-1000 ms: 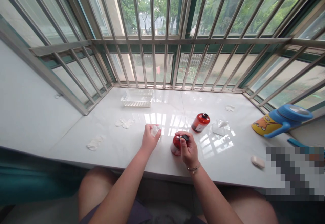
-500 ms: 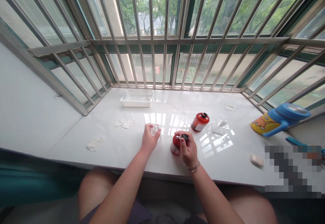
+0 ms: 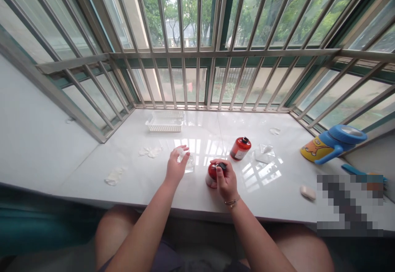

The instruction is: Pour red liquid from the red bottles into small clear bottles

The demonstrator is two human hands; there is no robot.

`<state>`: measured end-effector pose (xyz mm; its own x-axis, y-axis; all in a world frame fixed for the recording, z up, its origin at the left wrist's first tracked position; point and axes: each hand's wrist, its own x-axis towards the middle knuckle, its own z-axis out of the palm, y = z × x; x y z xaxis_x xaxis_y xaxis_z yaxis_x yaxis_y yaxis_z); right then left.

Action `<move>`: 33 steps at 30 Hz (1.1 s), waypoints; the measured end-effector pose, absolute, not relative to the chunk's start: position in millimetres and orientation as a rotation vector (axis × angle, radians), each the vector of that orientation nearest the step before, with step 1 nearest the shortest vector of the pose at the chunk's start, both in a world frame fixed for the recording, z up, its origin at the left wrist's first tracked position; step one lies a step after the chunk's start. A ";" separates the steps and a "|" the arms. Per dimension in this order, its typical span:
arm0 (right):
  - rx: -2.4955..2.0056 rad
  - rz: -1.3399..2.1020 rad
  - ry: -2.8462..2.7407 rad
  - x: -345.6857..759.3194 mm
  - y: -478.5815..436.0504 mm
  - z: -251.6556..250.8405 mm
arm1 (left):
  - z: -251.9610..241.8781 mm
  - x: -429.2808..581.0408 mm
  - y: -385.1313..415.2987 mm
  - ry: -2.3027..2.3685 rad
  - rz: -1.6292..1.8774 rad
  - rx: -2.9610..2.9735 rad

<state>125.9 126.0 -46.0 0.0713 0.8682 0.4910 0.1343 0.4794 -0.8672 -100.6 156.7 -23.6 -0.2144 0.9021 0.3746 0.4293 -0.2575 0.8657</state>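
Observation:
Fingers apart, my left hand (image 3: 176, 164) is beside a small clear container (image 3: 189, 166) on the white surface. Something see-through shows between its thumb and fingers; I cannot tell whether it is part of that container. My right hand (image 3: 227, 181) is closed round the top of a red bottle (image 3: 211, 177) with a black cap, its thumb near the cap. The bottle is upright on the surface. Behind it, a second red bottle (image 3: 240, 148) with a black top and a white label stands.
A white perforated basket (image 3: 165, 123) is at the back by the window bars. Crumpled white pieces (image 3: 115, 176) are on the left. To the right are a clear packet (image 3: 264, 153), a beige block (image 3: 307, 193) and a blue-and-yellow cup (image 3: 331, 144).
My left hand has moved slightly left and its fingers have spread, leaving the clear container more exposed. My right hand keeps its hold on the red bottle. The view has shifted slightly.

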 end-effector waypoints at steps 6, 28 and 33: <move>-0.944 0.688 -1.410 126.4 126.1 -44.8 | 5.5 -113.9 150.3 1.528 1.538 1.739; -0.926 0.687 -1.426 126.6 126.4 -42.0 | -42.6 -251.7 207.8 2.250 0.321 1.881; -0.928 0.678 -1.420 126.2 127.4 -44.2 | -5.0 -188.5 179.2 2.044 0.934 2.090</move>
<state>126.2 127.4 -44.2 0.0700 0.8538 0.5159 0.1362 0.5041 -0.8528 -188.5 179.2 -5.0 -0.0712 0.9279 0.3659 0.8838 -0.1113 0.4543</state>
